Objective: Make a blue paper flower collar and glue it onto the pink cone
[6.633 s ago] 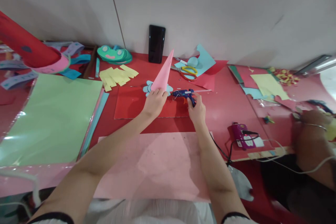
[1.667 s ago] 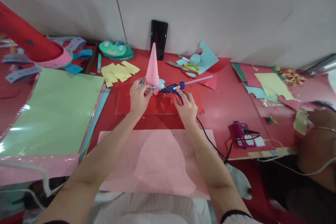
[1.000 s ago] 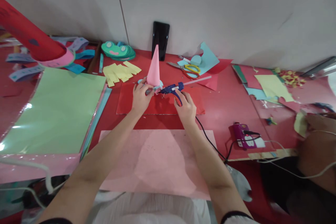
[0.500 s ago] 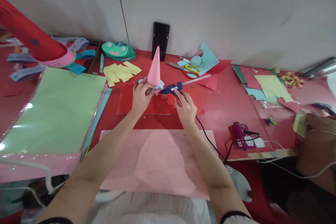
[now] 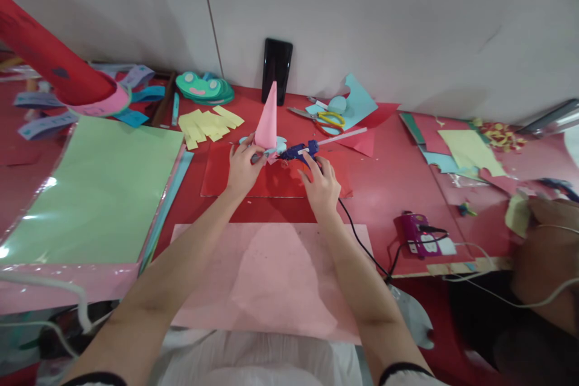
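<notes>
My left hand (image 5: 243, 170) pinches the lower edge of a pink paper cone (image 5: 268, 120), which stands point up. Light-blue scalloped paper (image 5: 281, 145) sticks out around the cone's base. In my right hand (image 5: 322, 186) is a dark blue hot glue gun (image 5: 298, 151), its nozzle aimed left at the base of the cone. A clear glue stick (image 5: 342, 136) pokes out of the gun's back end. My fingers hide most of the gun's handle. Under both hands lies a shiny red board (image 5: 253, 184).
Behind the hands are scissors (image 5: 330, 123), a black phone (image 5: 277, 69) against the wall, yellow paper pieces (image 5: 203, 128) and green frog-face cutouts (image 5: 203, 88). A black cord (image 5: 355, 229) runs toward a purple power adapter (image 5: 420, 235). Another person's arm (image 5: 549, 247) is at the right.
The glue gun and my right hand have shifted slightly right, and my right thumb and fingers have changed position on the gun. The pink cone has moved a little to the right.
</notes>
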The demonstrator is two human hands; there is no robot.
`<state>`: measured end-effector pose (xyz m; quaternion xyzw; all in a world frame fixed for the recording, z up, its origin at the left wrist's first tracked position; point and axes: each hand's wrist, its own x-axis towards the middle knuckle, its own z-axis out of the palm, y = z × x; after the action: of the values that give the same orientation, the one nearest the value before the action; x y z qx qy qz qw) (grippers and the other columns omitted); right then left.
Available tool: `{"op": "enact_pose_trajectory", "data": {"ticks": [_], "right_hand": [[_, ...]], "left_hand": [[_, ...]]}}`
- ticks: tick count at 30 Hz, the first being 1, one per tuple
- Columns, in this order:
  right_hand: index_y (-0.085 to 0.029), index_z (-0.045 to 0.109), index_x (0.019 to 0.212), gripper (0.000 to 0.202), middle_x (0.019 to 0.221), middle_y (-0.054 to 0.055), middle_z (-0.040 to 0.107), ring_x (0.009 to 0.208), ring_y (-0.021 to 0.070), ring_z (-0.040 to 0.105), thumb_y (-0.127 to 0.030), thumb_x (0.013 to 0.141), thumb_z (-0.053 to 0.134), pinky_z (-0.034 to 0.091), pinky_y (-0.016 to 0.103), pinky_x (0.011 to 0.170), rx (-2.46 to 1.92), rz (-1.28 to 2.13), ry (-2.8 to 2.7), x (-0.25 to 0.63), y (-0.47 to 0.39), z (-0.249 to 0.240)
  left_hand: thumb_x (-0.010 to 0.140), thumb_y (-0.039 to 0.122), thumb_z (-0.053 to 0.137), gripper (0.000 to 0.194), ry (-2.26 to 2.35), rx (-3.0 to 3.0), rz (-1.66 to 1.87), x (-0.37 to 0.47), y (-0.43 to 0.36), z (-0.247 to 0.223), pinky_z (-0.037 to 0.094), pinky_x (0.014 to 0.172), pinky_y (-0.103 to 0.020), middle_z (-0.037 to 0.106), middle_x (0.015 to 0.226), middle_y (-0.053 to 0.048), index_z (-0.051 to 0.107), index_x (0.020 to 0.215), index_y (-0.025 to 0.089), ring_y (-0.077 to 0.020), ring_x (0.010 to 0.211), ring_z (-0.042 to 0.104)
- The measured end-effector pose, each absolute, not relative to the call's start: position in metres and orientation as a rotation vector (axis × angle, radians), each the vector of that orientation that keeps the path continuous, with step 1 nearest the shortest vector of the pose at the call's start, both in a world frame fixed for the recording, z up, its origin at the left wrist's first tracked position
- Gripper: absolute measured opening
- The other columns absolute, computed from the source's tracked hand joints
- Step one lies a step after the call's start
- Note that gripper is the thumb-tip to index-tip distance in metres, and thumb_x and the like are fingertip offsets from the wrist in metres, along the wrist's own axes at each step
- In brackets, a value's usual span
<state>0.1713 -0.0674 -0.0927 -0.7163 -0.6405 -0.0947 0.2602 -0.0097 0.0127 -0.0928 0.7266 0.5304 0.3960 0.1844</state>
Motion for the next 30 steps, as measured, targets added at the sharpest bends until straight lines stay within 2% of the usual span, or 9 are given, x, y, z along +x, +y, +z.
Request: {"op": "enact_pose_trajectory", "data": {"ticks": [5,13,20,30], "right_hand": [[-0.032,0.055,0.128,0.041,0.113,0.007,0.061,0.099,0.0201,0.061,-0.035,0.087,0.055,0.052,0.024,0.059,-1.984,-0.140,-1.641,0.172,-0.067,-0.090],[-0.030,0.054,0.126,0.045,0.110,0.008,0.061,0.096,0.0211,0.063,-0.033,0.082,0.058,0.053,0.028,0.062,-1.949,0.035,-1.492,0.172,-0.067,-0.090],[-0.031,0.053,0.126,0.046,0.111,0.007,0.060,0.097,0.0224,0.063,-0.033,0.080,0.058,0.053,0.032,0.066,-1.967,0.077,-1.417,0.178,-0.066,-0.088],[-0.028,0.056,0.124,0.045,0.111,0.006,0.061,0.097,0.0201,0.062,-0.025,0.080,0.054,0.054,0.030,0.068,-1.945,0.029,-1.536,0.180,-0.066,-0.088]], "left_hand": [[0.084,0.032,0.061,0.013,1.506,2.052,1.131,-0.011,0.013,-0.093,0.032,0.107,-0.052,0.062,0.126,-0.006,0.058,0.074,0.023,-0.0266,0.123,0.052],[0.082,0.022,0.062,0.010,1.509,2.017,1.133,-0.013,0.015,-0.089,0.035,0.106,-0.050,0.063,0.124,-0.005,0.056,0.073,0.024,-0.0262,0.121,0.054],[0.081,0.026,0.059,0.004,1.456,1.913,1.228,-0.019,0.017,-0.090,0.046,0.097,-0.040,0.063,0.123,-0.007,0.058,0.077,0.023,-0.0235,0.113,0.059],[0.081,0.031,0.057,0.009,1.280,1.893,1.172,-0.032,0.027,-0.098,0.046,0.098,-0.034,0.064,0.124,-0.005,0.061,0.082,0.023,-0.0208,0.114,0.059]]}}
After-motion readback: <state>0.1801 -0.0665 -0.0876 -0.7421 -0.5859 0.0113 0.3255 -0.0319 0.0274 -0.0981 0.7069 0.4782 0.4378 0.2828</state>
